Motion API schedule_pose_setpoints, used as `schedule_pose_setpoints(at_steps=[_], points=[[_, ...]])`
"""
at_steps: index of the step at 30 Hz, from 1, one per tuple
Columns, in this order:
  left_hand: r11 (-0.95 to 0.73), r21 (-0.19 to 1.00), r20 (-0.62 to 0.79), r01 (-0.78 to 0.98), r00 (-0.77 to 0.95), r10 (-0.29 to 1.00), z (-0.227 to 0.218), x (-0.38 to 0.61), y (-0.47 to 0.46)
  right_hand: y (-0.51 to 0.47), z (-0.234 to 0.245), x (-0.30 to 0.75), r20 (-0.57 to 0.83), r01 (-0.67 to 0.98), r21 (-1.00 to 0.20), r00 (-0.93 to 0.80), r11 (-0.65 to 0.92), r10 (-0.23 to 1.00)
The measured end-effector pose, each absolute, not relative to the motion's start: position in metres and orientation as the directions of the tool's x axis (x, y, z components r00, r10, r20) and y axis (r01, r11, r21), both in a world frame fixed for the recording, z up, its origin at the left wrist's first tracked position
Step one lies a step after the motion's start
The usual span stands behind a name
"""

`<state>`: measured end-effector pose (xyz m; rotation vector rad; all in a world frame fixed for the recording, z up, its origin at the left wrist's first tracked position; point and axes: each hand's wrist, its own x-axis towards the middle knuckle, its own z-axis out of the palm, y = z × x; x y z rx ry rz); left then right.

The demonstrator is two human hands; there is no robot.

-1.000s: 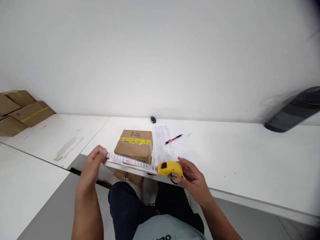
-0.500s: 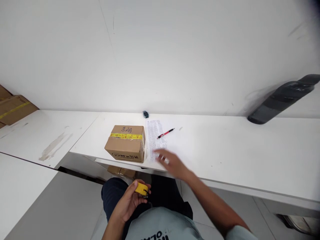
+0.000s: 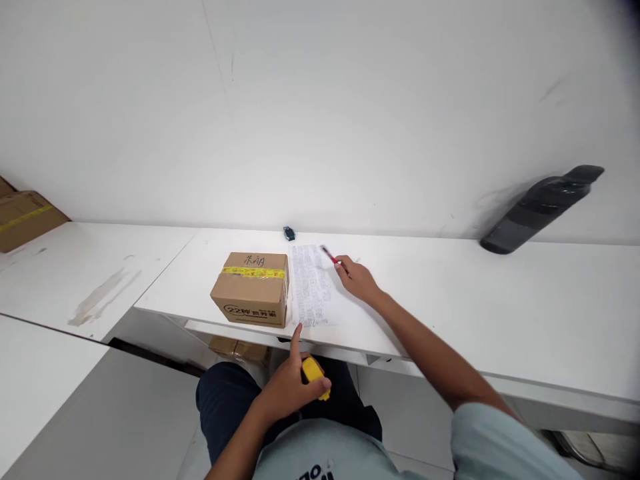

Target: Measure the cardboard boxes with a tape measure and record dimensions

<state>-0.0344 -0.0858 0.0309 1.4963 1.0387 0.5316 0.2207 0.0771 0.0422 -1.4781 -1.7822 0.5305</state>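
My right hand [image 3: 358, 279] is closed around a red and black pen [image 3: 330, 255], held above the upper right part of a sheet of paper [image 3: 309, 287] covered in dense small writing. In my left hand [image 3: 290, 387] is a yellow tape measure [image 3: 314, 373], gripped by thumb and curled fingers over my lap. The left index finger stretches forward to the sheet's lower edge. Left of the paper sits a cardboard box [image 3: 253, 288], sealed with yellow printed tape and marked with handwriting on top.
A small dark key fob or similar item [image 3: 289, 233] lies by the wall behind the paper. On the right, a black bottle [image 3: 540, 210] stands on the white table [image 3: 425, 300]. More cardboard boxes are at far left [image 3: 30, 217] and beneath the table [image 3: 240, 348].
My right hand has reached forward and picked up the pen from the paper. The left hand, with the tape measure, has moved up and right, its index finger now extended to the sheet.
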Motion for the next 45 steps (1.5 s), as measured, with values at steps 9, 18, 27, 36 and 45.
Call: schedule_pose_setpoints(at_steps=[9,18,27,36,45], points=[[-0.162,0.652,-0.297,0.741,0.446,0.844,0.013,-0.022,-0.062,0.036,0.014,0.191,0.204,0.379,-0.898,-0.088,0.222,0.975],[-0.23,0.566,-0.285,0.792,0.45,0.847,0.004,-0.024,-0.059,0.04,0.002,0.191,0.166,0.432,-0.886,-0.038,0.166,0.985],[-0.259,0.524,-0.266,0.812,0.445,0.855,0.0,-0.024,-0.059,0.038,0.0,0.191,0.172,0.419,-0.891,-0.044,0.174,0.984],[-0.243,0.516,-0.279,0.821,0.429,0.859,0.002,-0.024,-0.06,0.038,0.0,0.191,0.177,0.432,-0.889,0.022,0.15,0.984],[-0.225,0.536,-0.272,0.814,0.419,0.866,0.005,-0.024,-0.062,0.035,0.002,0.19,0.174,0.449,-0.885,0.063,0.128,0.983]])
